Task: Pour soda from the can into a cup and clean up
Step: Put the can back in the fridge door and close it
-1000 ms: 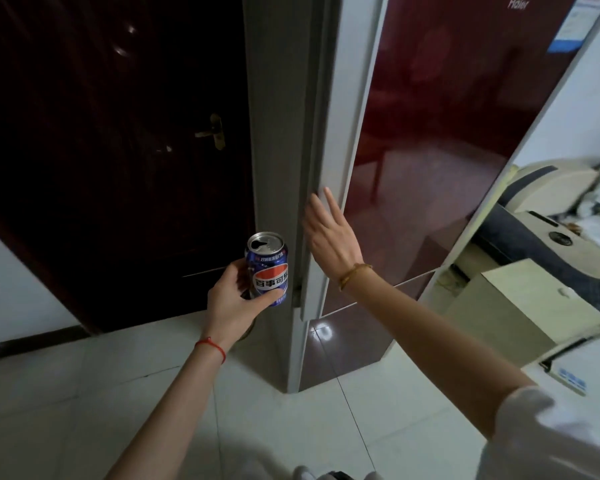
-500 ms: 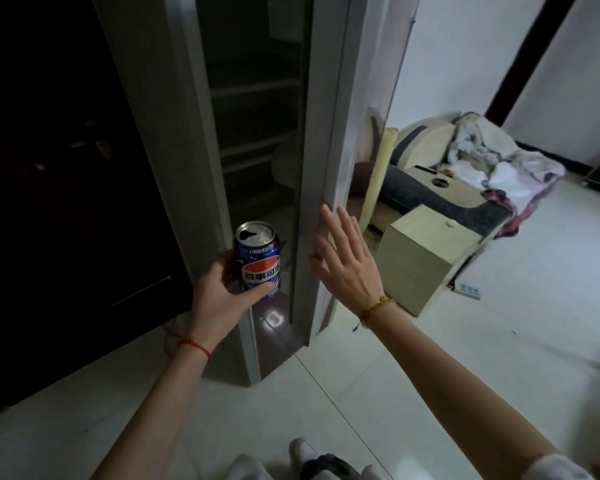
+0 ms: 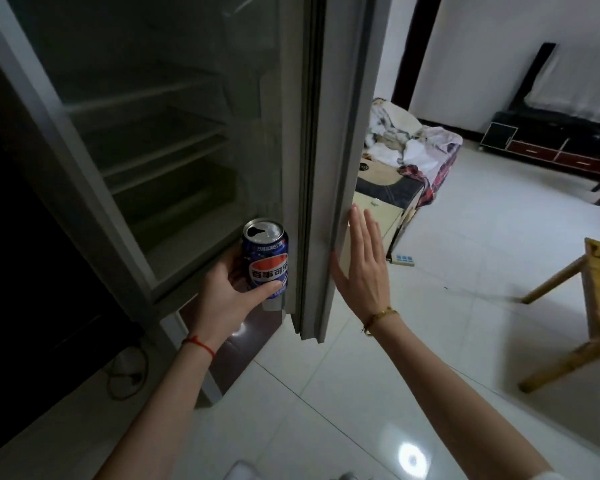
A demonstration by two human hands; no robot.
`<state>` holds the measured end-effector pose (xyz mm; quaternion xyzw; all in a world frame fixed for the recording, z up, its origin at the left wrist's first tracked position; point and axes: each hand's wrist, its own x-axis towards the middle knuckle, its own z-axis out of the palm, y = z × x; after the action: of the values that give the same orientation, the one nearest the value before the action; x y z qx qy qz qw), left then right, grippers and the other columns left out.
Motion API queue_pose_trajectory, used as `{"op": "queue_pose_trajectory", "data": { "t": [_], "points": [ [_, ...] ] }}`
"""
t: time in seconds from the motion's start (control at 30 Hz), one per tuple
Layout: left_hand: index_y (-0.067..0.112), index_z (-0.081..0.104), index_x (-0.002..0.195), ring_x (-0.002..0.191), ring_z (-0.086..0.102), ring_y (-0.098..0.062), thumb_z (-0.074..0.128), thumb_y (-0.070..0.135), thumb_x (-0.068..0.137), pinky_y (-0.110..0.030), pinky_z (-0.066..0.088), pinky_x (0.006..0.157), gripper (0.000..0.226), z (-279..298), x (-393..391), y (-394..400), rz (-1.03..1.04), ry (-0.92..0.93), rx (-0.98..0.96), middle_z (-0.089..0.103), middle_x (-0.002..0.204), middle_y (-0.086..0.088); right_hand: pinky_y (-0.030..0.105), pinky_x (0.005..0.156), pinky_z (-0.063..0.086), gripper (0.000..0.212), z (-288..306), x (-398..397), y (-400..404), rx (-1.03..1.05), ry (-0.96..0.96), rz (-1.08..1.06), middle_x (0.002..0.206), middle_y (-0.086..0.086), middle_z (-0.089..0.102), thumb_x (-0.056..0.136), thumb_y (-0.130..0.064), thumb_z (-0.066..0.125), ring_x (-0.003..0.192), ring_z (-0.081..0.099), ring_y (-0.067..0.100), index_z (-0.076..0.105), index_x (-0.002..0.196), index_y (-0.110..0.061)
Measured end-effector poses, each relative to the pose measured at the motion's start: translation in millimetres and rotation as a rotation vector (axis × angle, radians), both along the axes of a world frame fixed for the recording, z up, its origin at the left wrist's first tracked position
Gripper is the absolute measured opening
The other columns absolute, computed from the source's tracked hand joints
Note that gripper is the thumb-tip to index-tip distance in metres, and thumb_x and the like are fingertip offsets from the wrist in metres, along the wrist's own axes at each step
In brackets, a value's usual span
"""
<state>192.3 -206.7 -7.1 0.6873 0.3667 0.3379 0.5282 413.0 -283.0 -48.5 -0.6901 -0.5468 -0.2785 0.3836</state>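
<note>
My left hand (image 3: pixel 227 294) grips a blue soda can (image 3: pixel 266 259) with a red-and-white logo. The can is upright, its tab opening shows on top, and it is held just in front of the open fridge's lower shelf. My right hand (image 3: pixel 361 265) is flat with fingers spread, its thumb side against the outer edge of the open fridge door (image 3: pixel 329 168). No cup is in view.
Dark bare shelves (image 3: pixel 153 140) fill the fridge interior. A dark door is at the left, with a cable (image 3: pixel 125 372) on the floor. To the right: a sofa with clothes (image 3: pixel 416 150), a low TV cabinet (image 3: pixel 548 150), a wooden stool (image 3: pixel 589 303), white tiled floor.
The fridge door has swung open from nearly shut, exposing the shelves. My right hand stayed on the door edge, and my left hand with the can has come closer to the shelves.
</note>
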Motion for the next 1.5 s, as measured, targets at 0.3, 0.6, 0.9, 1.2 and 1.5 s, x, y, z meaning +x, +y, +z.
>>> {"op": "queue_pose_trajectory", "data": {
  "t": [0.3, 0.6, 0.9, 1.2, 1.5],
  "points": [
    [0.033, 0.051, 0.117, 0.098, 0.060, 0.004, 0.085, 0.009, 0.068, -0.005, 0.050, 0.073, 0.064, 8, 98, -47, -0.012, -0.051, 0.035, 0.060, 0.108, 0.021, 0.048, 0.119, 0.025, 0.068, 8, 111, -34, -0.040, 0.074, -0.063, 0.158, 0.013, 0.026, 0.096, -0.019, 0.054, 0.149, 0.015, 0.025, 0.016, 0.151, -0.006],
    [0.026, 0.052, 0.123, 0.098, 0.060, 0.005, 0.085, 0.012, 0.069, -0.007, 0.051, 0.073, 0.065, 6, 195, -75, -0.005, -0.056, 0.034, 0.061, 0.109, 0.018, 0.042, 0.122, 0.019, 0.074, 14, 219, -35, -0.130, 0.109, -0.135, 0.159, 0.010, 0.026, 0.093, -0.015, 0.058, 0.149, 0.018, 0.027, 0.016, 0.153, -0.006],
    [0.023, 0.054, 0.121, 0.095, 0.060, 0.007, 0.087, 0.011, 0.067, -0.006, 0.050, 0.073, 0.064, 8, 270, -72, 0.004, -0.048, 0.075, 0.061, 0.106, 0.019, 0.041, 0.122, 0.022, 0.072, 25, 292, -15, -0.144, 0.254, -0.085, 0.159, 0.014, 0.024, 0.089, 0.003, 0.045, 0.147, 0.022, 0.028, 0.013, 0.153, -0.003],
    [0.029, 0.050, 0.118, 0.096, 0.057, 0.009, 0.088, 0.016, 0.067, -0.007, 0.046, 0.076, 0.065, 12, 335, -41, -0.036, -0.003, 0.083, 0.059, 0.105, 0.022, 0.043, 0.121, 0.023, 0.073, 42, 363, 3, -0.193, 0.599, 0.130, 0.161, 0.003, 0.021, 0.092, -0.019, 0.038, 0.147, 0.023, 0.020, 0.003, 0.156, -0.019],
    [0.029, 0.052, 0.116, 0.097, 0.060, 0.007, 0.089, 0.016, 0.065, -0.003, 0.047, 0.074, 0.064, 10, 406, -2, -0.040, -0.016, 0.121, 0.061, 0.105, 0.022, 0.042, 0.124, 0.015, 0.065, 45, 433, 42, -0.189, 0.696, 0.194, 0.164, 0.001, 0.009, 0.099, -0.028, 0.032, 0.150, 0.011, 0.015, 0.003, 0.156, -0.015]
  ]
}}
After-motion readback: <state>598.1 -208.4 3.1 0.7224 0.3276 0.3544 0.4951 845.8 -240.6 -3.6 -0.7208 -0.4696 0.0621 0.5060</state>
